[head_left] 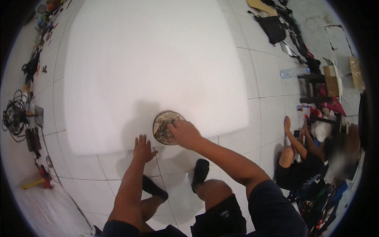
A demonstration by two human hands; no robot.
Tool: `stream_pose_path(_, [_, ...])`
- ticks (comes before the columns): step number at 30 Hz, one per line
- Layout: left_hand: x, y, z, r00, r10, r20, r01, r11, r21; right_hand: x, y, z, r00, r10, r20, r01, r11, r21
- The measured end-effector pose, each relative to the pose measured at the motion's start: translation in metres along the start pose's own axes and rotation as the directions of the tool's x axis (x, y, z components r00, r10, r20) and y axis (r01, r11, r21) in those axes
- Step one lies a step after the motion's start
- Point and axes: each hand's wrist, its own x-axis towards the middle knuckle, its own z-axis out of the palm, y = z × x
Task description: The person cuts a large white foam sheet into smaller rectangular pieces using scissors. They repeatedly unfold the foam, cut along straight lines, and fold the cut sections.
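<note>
A large white slab with rounded corners (158, 59) stretches out before me. At its near edge is a shallow round container (160, 125) with a dark rim, its inside mottled brown and off-white. My right hand (184, 134) reaches over its right side, fingers curled down into the mottled contents. Whatever the fingertips pinch is hidden beneath them. To the left of the container, my left hand (143, 149) is apart from it, fingers spread over the slab's near edge and nothing held.
Pale floor tiles (272, 114) surround the slab. At the right, another person (304, 162) sits low beside bags and boxes. A clear plastic bottle (294, 72) lies near a dark stool (314, 89). Coiled black cables (15, 112) are at the far left.
</note>
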Motion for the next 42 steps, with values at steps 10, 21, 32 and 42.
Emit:
stream_pose_path(10, [-0.286,0.102,-0.177,0.968,0.09,0.235,0.097,0.725,-0.682,-0.343,-0.099,-0.212,0.814,0.505,0.288,-0.569,0.795,0.213])
stream_pose_path(21, [-0.34,0.088,-0.318,0.785,-0.592,0.185,0.594,0.634,-0.496,-0.61,0.01,-0.296,0.236,0.872,0.429,-0.947,0.109,0.301])
stream_pose_path(32, [-0.21,0.326,-0.489,0.96,-0.28,0.018,0.202,0.645,-0.737,-0.558,0.297,-0.467,0.349,0.914,0.206,-0.867,0.232,0.441])
stream_pose_path(42, [-0.014,0.291,-0.497,0.815,-0.557,0.159,0.55,0.657,-0.516,-0.402,0.489,-0.55,0.359,0.912,0.199,-0.895,0.275,0.352])
